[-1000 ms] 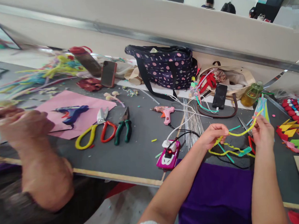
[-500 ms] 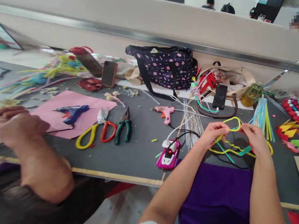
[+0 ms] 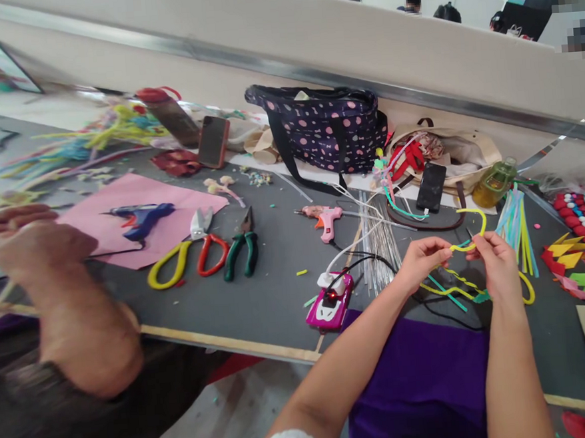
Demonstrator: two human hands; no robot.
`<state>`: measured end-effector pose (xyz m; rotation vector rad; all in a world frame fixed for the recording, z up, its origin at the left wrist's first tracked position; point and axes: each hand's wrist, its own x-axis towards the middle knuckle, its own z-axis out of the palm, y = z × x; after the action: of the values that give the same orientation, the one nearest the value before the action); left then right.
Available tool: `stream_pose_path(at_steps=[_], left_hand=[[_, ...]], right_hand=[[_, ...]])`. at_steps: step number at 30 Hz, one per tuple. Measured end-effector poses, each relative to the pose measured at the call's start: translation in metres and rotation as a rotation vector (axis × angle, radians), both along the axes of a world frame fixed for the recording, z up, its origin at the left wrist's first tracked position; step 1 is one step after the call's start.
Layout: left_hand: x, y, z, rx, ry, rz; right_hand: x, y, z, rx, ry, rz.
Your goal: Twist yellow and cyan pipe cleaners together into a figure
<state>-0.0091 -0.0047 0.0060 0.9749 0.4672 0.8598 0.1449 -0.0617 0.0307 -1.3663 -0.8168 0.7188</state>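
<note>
Three glue guns lie on the worktop (image 3: 276, 273): a blue glue gun (image 3: 141, 218) on the one pink sheet (image 3: 171, 197), a pink glue gun (image 3: 325, 218) near the middle, and a small pink and white glue gun (image 3: 328, 304) at the front edge. There are two pairs of scissors, one yellow-handled (image 3: 173, 264) and one red-handled (image 3: 209, 248), and one pair of green pliers (image 3: 241, 246). Two phones show, a red-cased phone (image 3: 213, 142) and a black phone (image 3: 430, 187). Two bags stand at the back, a dotted bag (image 3: 321, 127) and a beige bag (image 3: 463, 157). One bundle of thin wires (image 3: 377, 240) lies beside the pink glue gun.
</note>
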Motion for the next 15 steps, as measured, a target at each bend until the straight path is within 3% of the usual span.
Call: stream_pose_path(at_steps=[7, 11, 15], left_hand=[[-0.001, -0.001, 0.001, -0.063, -0.07, -0.08], [-0.004, -0.001, 0.004, -0.049, -0.079, -0.142], [-0.007, -0.002, 0.007, -0.036, -0.079, -0.192]], right_hand=[[0.005, 0.006, -0.003, -0.076, 0.046, 0.078], [0.011, 0.011, 0.0, -0.14, 0.089, 0.232], [0.016, 0.022, 0.012, -0.189, -0.01, 0.412]])
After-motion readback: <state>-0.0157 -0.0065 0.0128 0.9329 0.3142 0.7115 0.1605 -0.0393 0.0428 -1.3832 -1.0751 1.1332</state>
